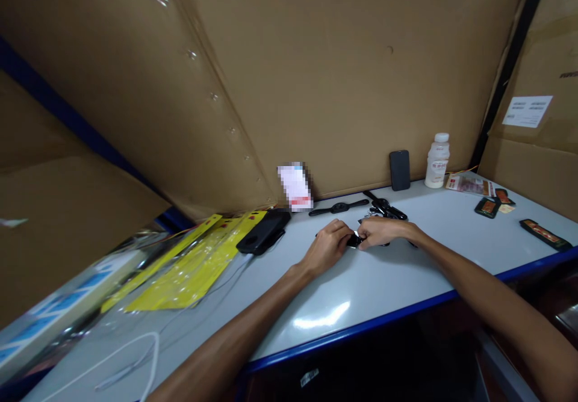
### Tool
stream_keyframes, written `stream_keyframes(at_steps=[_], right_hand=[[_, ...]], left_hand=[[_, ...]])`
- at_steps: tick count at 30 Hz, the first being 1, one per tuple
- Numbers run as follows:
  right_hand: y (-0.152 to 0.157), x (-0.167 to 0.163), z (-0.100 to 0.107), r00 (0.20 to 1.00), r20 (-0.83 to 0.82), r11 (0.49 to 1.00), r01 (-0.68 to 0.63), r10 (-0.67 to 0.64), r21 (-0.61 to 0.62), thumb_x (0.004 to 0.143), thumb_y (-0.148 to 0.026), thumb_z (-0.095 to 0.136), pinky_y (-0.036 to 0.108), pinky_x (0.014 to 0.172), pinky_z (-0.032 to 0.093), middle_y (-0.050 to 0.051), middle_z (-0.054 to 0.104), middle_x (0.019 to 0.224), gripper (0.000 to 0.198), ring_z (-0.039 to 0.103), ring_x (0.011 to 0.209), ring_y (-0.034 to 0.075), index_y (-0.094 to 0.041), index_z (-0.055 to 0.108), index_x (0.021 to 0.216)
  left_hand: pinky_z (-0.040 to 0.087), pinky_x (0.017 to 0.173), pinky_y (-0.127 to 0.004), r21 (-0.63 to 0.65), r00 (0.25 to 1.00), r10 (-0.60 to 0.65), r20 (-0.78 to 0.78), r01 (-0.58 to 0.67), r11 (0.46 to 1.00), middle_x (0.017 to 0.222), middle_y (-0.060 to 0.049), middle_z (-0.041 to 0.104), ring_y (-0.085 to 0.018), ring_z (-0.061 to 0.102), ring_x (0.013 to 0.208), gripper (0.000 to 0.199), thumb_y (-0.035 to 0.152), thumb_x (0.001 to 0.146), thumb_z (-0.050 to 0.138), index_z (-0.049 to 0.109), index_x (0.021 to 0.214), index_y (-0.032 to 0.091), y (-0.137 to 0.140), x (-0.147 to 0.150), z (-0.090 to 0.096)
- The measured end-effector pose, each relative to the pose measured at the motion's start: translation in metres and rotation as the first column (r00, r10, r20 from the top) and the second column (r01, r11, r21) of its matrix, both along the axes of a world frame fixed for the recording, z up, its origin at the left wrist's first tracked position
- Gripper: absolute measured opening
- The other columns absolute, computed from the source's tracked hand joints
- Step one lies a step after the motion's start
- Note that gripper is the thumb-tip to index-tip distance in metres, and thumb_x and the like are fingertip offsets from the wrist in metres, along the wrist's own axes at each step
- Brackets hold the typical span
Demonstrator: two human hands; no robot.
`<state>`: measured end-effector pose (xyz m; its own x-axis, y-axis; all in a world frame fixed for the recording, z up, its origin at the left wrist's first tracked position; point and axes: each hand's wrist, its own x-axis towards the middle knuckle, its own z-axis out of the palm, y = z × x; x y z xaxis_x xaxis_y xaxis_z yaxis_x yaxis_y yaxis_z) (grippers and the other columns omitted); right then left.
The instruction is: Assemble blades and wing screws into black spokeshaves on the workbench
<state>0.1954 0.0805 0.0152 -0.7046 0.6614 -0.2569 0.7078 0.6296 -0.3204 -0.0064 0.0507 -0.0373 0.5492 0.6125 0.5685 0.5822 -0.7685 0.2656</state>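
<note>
My left hand (329, 245) and my right hand (383, 231) meet over the table. Between their closed fingers is a small black watch (354, 241), mostly covered by the fingers. A dark strap end shows beyond my right wrist. Just behind the hands, another black watch (338, 207) lies stretched out flat. To its right, a cluster of black watches (385, 206) lies in a loose pile, partly hidden by my right hand.
A black charger-like device (264, 232) with a white cable lies left, beside yellow clear-fronted packages (194, 263). At the back stand a lit phone (294, 186), a dark phone (400, 170) and a white-capped bottle (437, 160). Snack packets (544, 235) lie right. Cardboard walls (338, 89) enclose the table.
</note>
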Motion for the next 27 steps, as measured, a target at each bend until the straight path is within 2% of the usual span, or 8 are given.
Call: stream_keyframes(at_steps=[2, 4, 15, 24, 27], right_hand=[[-0.0004, -0.0002, 0.0007, 1.0, -0.001, 1.0, -0.003, 0.003, -0.001, 0.083, -0.031, 0.065, 0.028, 0.059, 0.028, -0.003, 0.051, 0.064, 0.021, 0.046, 0.063, 0.013, -0.019, 0.055, 0.07], [-0.0006, -0.0005, 0.0013, 1.0, -0.003, 1.0, -0.004, 0.004, -0.003, 0.083, -0.031, 0.065, 0.029, 0.059, 0.027, -0.003, 0.049, 0.063, 0.022, 0.045, 0.063, 0.013, -0.02, 0.054, 0.069], [0.0019, 0.0002, -0.0022, 1.0, -0.016, 1.0, 0.008, -0.008, -0.014, 0.082, -0.031, 0.066, 0.028, 0.059, 0.027, -0.003, 0.051, 0.063, 0.019, 0.046, 0.063, 0.013, -0.019, 0.056, 0.071], [0.0005, -0.0003, -0.0004, 1.0, -0.015, 1.0, 0.017, -0.017, -0.02, 0.082, -0.032, 0.066, 0.028, 0.059, 0.027, -0.002, 0.052, 0.064, 0.021, 0.046, 0.064, 0.013, -0.019, 0.056, 0.07], [-0.0004, -0.0005, 0.0012, 1.0, -0.011, 1.0, 0.016, -0.017, -0.018, 0.082, -0.03, 0.066, 0.028, 0.059, 0.026, -0.003, 0.051, 0.064, 0.02, 0.045, 0.064, 0.013, -0.019, 0.055, 0.069]], left_hand=[[0.054, 0.078, -0.031, -0.045, 0.998, 0.047, 0.047, -0.045, 0.998, 0.095, -0.005, 0.067, -0.018, 0.063, 0.086, 0.026, 0.012, 0.093, 0.052, 0.067, 0.112, 0.02, 0.001, 0.0008, -0.0026], [0.054, 0.076, -0.03, -0.099, 0.99, 0.098, 0.101, -0.088, 0.991, 0.094, -0.004, 0.066, -0.017, 0.063, 0.083, 0.031, 0.01, 0.089, 0.056, 0.064, 0.117, 0.02, 0.0015, 0.0015, -0.0046], [0.055, 0.073, -0.028, -0.279, 0.934, 0.15, 0.324, -0.057, 0.959, 0.08, 0.0, 0.069, -0.014, 0.065, 0.073, 0.016, 0.011, 0.081, 0.063, 0.065, 0.096, 0.018, 0.0013, 0.003, -0.0033], [0.046, 0.066, -0.026, -0.238, 0.954, 0.178, 0.239, -0.12, 0.964, 0.072, 0.0, 0.065, -0.014, 0.058, 0.068, 0.008, 0.012, 0.082, 0.066, 0.069, 0.079, 0.018, -0.0023, 0.0042, 0.0019], [0.044, 0.064, -0.025, -0.201, 0.973, 0.182, 0.142, -0.151, 0.968, 0.068, 0.002, 0.062, -0.013, 0.056, 0.065, 0.01, 0.013, 0.086, 0.064, 0.071, 0.083, 0.019, -0.0049, 0.0035, 0.0019]])
